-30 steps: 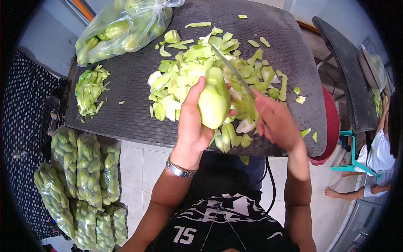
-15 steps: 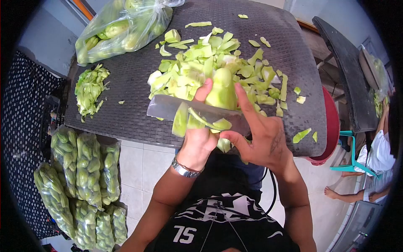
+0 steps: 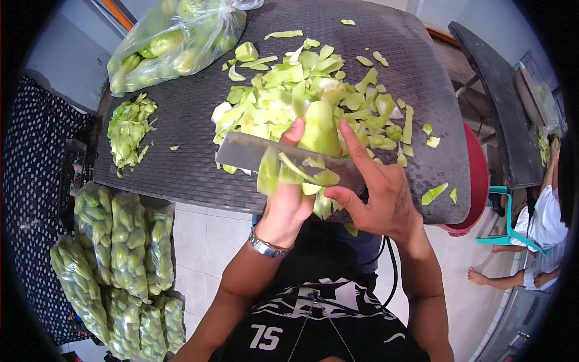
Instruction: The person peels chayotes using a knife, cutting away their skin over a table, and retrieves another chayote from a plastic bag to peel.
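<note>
My left hand [image 3: 286, 205], with a metal watch on the wrist, is closed round a smooth pale green vegetable [image 3: 319, 130] whose exact kind I cannot tell. Its thumb lies along the vegetable's left side. In my right hand [image 3: 386, 196] is a broad-bladed knife [image 3: 253, 155], its handle hidden by the fingers. The blade lies across the near part of the vegetable, pointing left, with strips of peel [image 3: 268, 171] stuck to it. My right index finger stretches along the vegetable's right side. Just beyond both hands spreads a heap of peelings [image 3: 271, 99].
On the dark woven-patterned table [image 3: 187, 154] are a clear bag of green vegetables [image 3: 166, 51] and a small pile of shreds [image 3: 129, 130]. Filled plastic bags [image 3: 128, 241] stand on the floor at left. A red tub [image 3: 476, 181] and a seated person [image 3: 546, 223] are at right.
The knife blade has shifted slightly to the right and tilted, with the peel strips on it. My right hand has moved slightly right; my left hand keeps its hold.
</note>
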Action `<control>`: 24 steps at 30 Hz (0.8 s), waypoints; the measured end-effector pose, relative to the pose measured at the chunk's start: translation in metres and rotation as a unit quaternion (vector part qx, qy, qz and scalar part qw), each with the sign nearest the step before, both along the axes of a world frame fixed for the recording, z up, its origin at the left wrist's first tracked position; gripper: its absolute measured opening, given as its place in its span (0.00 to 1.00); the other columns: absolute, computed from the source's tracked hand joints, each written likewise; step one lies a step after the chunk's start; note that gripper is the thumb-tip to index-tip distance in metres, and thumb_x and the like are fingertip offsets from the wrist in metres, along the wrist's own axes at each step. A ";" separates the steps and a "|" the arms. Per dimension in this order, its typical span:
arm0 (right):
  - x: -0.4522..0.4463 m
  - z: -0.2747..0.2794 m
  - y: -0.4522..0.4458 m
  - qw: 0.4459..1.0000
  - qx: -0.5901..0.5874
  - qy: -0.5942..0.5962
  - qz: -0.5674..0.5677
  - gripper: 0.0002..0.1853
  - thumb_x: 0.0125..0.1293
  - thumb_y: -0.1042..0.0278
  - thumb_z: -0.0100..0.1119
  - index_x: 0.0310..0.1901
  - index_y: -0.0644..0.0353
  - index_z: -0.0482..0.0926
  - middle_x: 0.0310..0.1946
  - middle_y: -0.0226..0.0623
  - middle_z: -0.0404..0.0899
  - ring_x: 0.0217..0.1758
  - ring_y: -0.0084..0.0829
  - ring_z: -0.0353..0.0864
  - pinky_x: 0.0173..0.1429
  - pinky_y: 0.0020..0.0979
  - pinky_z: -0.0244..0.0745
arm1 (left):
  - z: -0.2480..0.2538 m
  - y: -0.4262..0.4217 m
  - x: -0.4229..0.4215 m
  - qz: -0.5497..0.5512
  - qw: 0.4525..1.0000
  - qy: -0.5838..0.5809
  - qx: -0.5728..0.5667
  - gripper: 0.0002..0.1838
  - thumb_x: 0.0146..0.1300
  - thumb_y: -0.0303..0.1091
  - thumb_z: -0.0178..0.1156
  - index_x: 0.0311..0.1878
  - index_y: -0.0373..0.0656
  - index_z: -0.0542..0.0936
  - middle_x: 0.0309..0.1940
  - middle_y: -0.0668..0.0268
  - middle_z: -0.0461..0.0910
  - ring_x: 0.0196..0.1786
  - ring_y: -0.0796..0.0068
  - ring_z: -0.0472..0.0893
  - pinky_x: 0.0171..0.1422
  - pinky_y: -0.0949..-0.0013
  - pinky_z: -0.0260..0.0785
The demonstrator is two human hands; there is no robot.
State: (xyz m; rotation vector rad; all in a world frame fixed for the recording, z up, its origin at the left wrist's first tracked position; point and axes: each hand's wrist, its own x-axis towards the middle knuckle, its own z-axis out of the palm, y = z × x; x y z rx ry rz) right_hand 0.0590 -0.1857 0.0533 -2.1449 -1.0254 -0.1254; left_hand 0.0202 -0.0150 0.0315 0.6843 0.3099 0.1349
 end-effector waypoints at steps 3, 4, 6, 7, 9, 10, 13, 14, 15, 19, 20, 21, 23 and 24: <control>0.004 0.001 -0.005 0.999 -0.025 0.023 -0.014 0.50 0.68 0.45 0.73 0.82 0.65 0.61 0.40 0.54 0.89 0.38 0.52 0.91 0.43 0.41 0.84 | -0.014 -0.005 -0.005 0.074 0.997 0.005 0.008 0.29 0.80 0.54 0.53 0.71 0.42 0.76 0.57 0.57 0.86 0.58 0.58 0.87 0.64 0.51 0.81; 0.006 0.002 -0.006 0.998 -0.037 0.049 -0.025 0.50 0.68 0.45 0.73 0.82 0.64 0.61 0.38 0.54 0.89 0.35 0.52 0.91 0.41 0.41 0.83 | -0.016 -0.007 -0.006 0.110 0.994 0.007 0.007 0.28 0.81 0.54 0.52 0.71 0.43 0.76 0.56 0.57 0.86 0.56 0.58 0.88 0.61 0.50 0.83; 0.012 -0.001 -0.011 0.998 -0.035 0.042 -0.036 0.50 0.68 0.45 0.74 0.82 0.64 0.62 0.34 0.53 0.88 0.31 0.50 0.90 0.38 0.41 0.82 | -0.012 0.004 -0.011 0.035 0.998 0.009 0.056 0.27 0.82 0.53 0.49 0.71 0.43 0.75 0.55 0.57 0.86 0.52 0.57 0.89 0.50 0.51 0.86; 0.016 -0.010 -0.014 0.999 -0.019 0.008 -0.036 0.50 0.68 0.46 0.74 0.82 0.64 0.62 0.33 0.52 0.88 0.30 0.49 0.89 0.38 0.41 0.81 | -0.007 0.007 -0.013 -0.003 0.997 0.010 0.080 0.27 0.83 0.53 0.48 0.71 0.43 0.75 0.55 0.57 0.86 0.50 0.57 0.90 0.45 0.52 0.87; 0.021 -0.017 -0.021 0.999 -0.008 -0.022 -0.045 0.49 0.68 0.46 0.74 0.82 0.64 0.62 0.32 0.52 0.88 0.28 0.49 0.89 0.37 0.40 0.81 | -0.002 0.008 -0.011 0.009 0.999 0.050 0.019 0.26 0.81 0.52 0.48 0.66 0.42 0.78 0.51 0.56 0.87 0.46 0.58 0.90 0.32 0.57 0.84; 0.022 -0.018 -0.024 0.998 -0.012 -0.020 -0.055 0.49 0.68 0.46 0.74 0.82 0.63 0.63 0.32 0.52 0.88 0.28 0.49 0.89 0.37 0.40 0.81 | -0.003 0.013 -0.012 -0.003 0.998 0.056 -0.002 0.26 0.81 0.53 0.48 0.65 0.42 0.79 0.51 0.56 0.87 0.45 0.58 0.90 0.32 0.58 0.84; 0.022 -0.019 -0.026 0.998 -0.022 -0.011 -0.062 0.47 0.69 0.47 0.73 0.82 0.63 0.64 0.31 0.52 0.88 0.29 0.50 0.89 0.38 0.41 0.81 | 0.001 0.015 -0.012 -0.027 0.997 0.071 -0.029 0.27 0.79 0.53 0.48 0.63 0.41 0.80 0.48 0.56 0.88 0.45 0.57 0.90 0.32 0.58 0.83; 0.022 -0.019 -0.026 0.998 -0.024 -0.008 -0.061 0.47 0.69 0.47 0.73 0.82 0.63 0.64 0.30 0.52 0.87 0.29 0.50 0.89 0.39 0.41 0.82 | -0.009 0.018 -0.012 -0.038 0.997 0.058 -0.029 0.27 0.79 0.53 0.48 0.64 0.40 0.80 0.49 0.56 0.88 0.45 0.57 0.90 0.32 0.58 0.83; 0.021 -0.020 -0.022 0.999 -0.005 -0.027 -0.046 0.47 0.69 0.48 0.73 0.82 0.63 0.64 0.30 0.52 0.87 0.29 0.51 0.89 0.40 0.41 0.82 | -0.011 0.018 -0.012 -0.050 0.997 0.045 -0.029 0.27 0.79 0.53 0.48 0.64 0.40 0.80 0.49 0.56 0.88 0.45 0.56 0.90 0.32 0.58 0.84; 0.021 0.005 -0.014 0.998 -0.040 0.034 -0.043 0.45 0.71 0.48 0.71 0.81 0.65 0.64 0.28 0.52 0.86 0.30 0.52 0.89 0.42 0.41 0.82 | -0.005 0.005 -0.018 -0.060 0.997 0.041 -0.040 0.26 0.80 0.53 0.51 0.62 0.38 0.80 0.47 0.55 0.88 0.43 0.58 0.90 0.31 0.59 0.84; 0.020 0.014 -0.015 0.992 -0.077 0.084 -0.056 0.44 0.72 0.48 0.70 0.80 0.65 0.65 0.27 0.52 0.86 0.30 0.53 0.88 0.42 0.41 0.82 | -0.007 0.008 -0.018 -0.077 0.996 0.035 -0.042 0.27 0.80 0.53 0.51 0.62 0.38 0.80 0.47 0.55 0.88 0.43 0.58 0.90 0.30 0.59 0.84; 0.024 0.008 -0.017 0.993 -0.060 0.078 -0.061 0.42 0.73 0.48 0.69 0.80 0.66 0.66 0.27 0.53 0.86 0.28 0.51 0.88 0.41 0.40 0.81 | -0.007 0.012 -0.018 -0.092 0.994 0.028 -0.044 0.27 0.80 0.54 0.51 0.63 0.38 0.80 0.47 0.55 0.88 0.43 0.57 0.90 0.30 0.60 0.84; 0.036 -0.006 -0.024 0.990 -0.044 0.113 -0.075 0.39 0.76 0.48 0.66 0.78 0.67 0.68 0.27 0.53 0.85 0.27 0.49 0.88 0.40 0.40 0.81 | -0.005 0.021 -0.022 -0.116 0.989 0.022 -0.086 0.29 0.80 0.56 0.51 0.66 0.39 0.79 0.51 0.53 0.87 0.45 0.54 0.90 0.32 0.55 0.85; 0.040 -0.006 -0.026 0.983 -0.046 0.154 -0.085 0.38 0.77 0.48 0.64 0.78 0.67 0.69 0.27 0.54 0.85 0.28 0.48 0.88 0.40 0.40 0.81 | -0.004 0.023 -0.025 -0.127 0.986 0.020 -0.108 0.30 0.80 0.56 0.50 0.68 0.39 0.78 0.52 0.51 0.87 0.47 0.53 0.90 0.33 0.52 0.85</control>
